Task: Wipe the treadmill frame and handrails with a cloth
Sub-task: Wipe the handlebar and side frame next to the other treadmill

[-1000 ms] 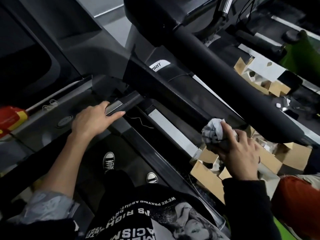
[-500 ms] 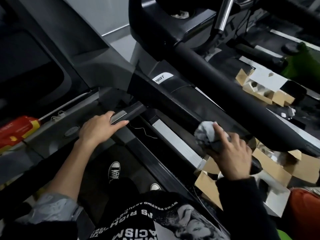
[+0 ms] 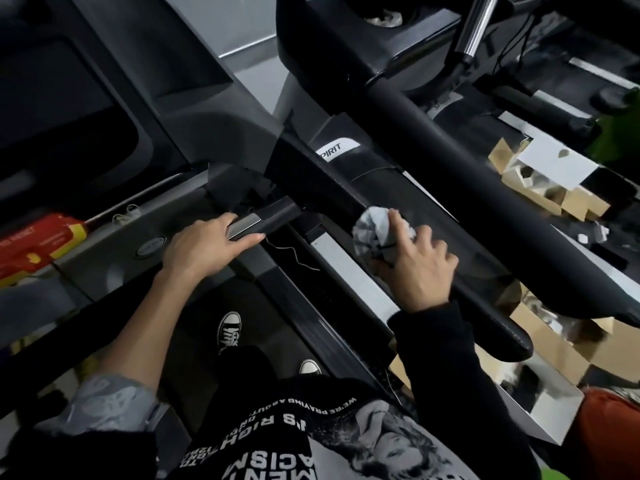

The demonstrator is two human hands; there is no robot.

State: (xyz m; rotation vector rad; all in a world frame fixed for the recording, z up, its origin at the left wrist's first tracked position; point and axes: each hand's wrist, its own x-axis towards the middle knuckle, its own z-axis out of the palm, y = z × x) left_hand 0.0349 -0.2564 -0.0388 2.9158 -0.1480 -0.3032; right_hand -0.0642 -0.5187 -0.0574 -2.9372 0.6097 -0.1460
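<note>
I stand on a dark treadmill. A thick black padded handrail [image 3: 485, 188] runs diagonally from upper centre to lower right. Below it lies a glossy black frame bar [image 3: 322, 181]. My right hand [image 3: 419, 268] is closed around a crumpled grey-white cloth [image 3: 372, 230], pressing it against that frame bar, beneath the handrail. My left hand [image 3: 204, 247] grips a short black handle with a silver sensor plate [image 3: 256, 220] sticking out from the console. My arm is stretched out towards it.
The console housing [image 3: 145, 98] fills the upper left. A red and yellow package [image 3: 34, 244] sits at the left edge. Cardboard boxes [image 3: 561, 344] and white sheets lie on the floor to the right, beside another machine. My shoes [image 3: 228, 330] stand on the belt.
My right hand has slid the cloth up and to the left along the frame bar. My left hand has kept its grip on the short handle. The view has tilted slightly.
</note>
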